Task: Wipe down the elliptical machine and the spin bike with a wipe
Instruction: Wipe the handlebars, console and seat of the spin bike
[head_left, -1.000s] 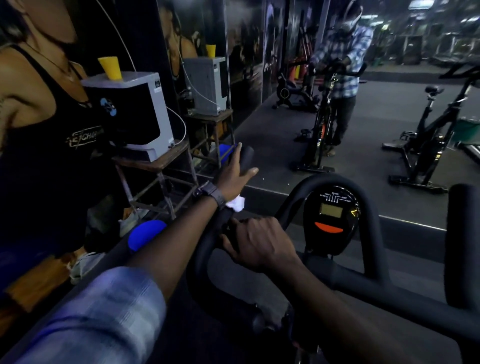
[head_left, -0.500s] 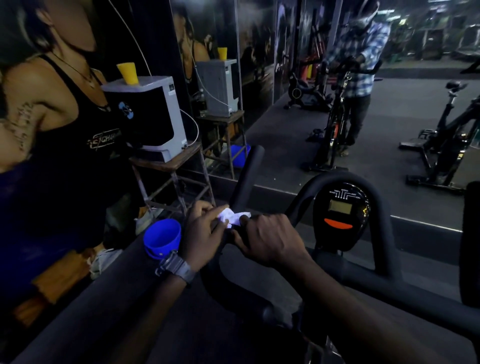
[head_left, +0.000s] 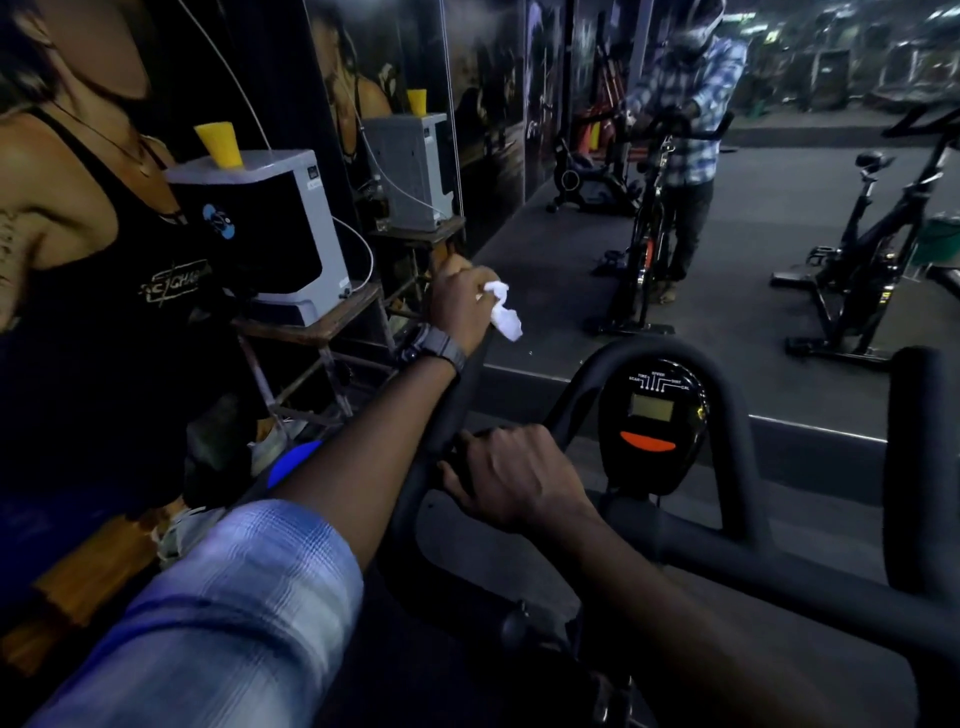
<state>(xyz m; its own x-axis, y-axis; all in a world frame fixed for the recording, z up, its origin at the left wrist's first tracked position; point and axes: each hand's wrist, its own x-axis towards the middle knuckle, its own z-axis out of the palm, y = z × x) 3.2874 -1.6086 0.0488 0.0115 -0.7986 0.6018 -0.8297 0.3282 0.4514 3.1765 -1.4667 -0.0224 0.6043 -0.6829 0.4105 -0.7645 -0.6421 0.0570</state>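
Left hand (head_left: 460, 306), clamped on the wipe (head_left: 503, 310), has slid up the spin bike's handlebar (head_left: 737, 447) toward frame centre, as right hand (head_left: 511, 475) grips its base.

Left hand (head_left: 460, 306) slid with the wipe (head_left: 503, 310) from beside the right hand up the handlebar horn's tip

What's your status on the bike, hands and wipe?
Left hand gripping wipe at top of left handlebar horn. Right hand clamped on handlebar lower down, steadying. Console untouched. Nothing in the way.
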